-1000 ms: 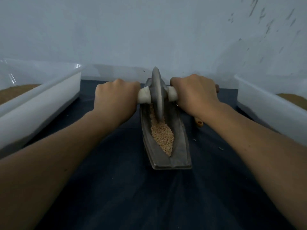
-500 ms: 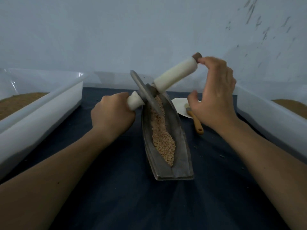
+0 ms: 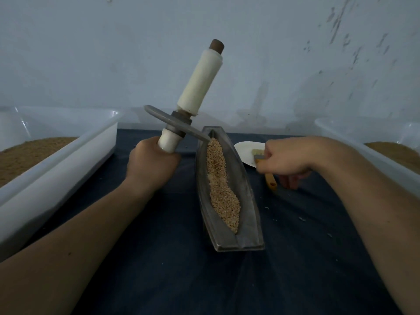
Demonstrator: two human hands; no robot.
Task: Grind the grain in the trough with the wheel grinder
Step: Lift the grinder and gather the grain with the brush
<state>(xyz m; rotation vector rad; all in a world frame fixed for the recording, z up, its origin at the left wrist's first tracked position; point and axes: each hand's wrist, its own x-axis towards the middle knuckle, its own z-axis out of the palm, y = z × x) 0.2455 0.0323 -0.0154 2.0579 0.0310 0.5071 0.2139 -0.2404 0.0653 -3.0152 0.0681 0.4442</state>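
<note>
A long grey metal trough (image 3: pixel 247 208) lies on the dark cloth, with pale grain (image 3: pixel 221 185) heaped along its groove. The wheel grinder (image 3: pixel 177 123) is tipped nearly upright to the left of the trough, its disc edge touching the grain at the far end. My left hand (image 3: pixel 152 164) grips its lower white handle; the upper white handle (image 3: pixel 200 80) sticks up free. My right hand (image 3: pixel 284 160) is to the right of the trough, fingers curled round a small brush (image 3: pixel 270 180) with a yellow handle.
A small white dish (image 3: pixel 246 151) sits behind the brush. White tubs holding brown grain stand on the left (image 3: pixel 56 155) and on the right (image 3: pixel 386 160). A grey wall rises close behind. Crumbs dot the cloth right of the trough.
My right hand let go of the grinder's handle and dropped to the brush. My left hand tilted the grinder from level in the trough to nearly upright at the left.
</note>
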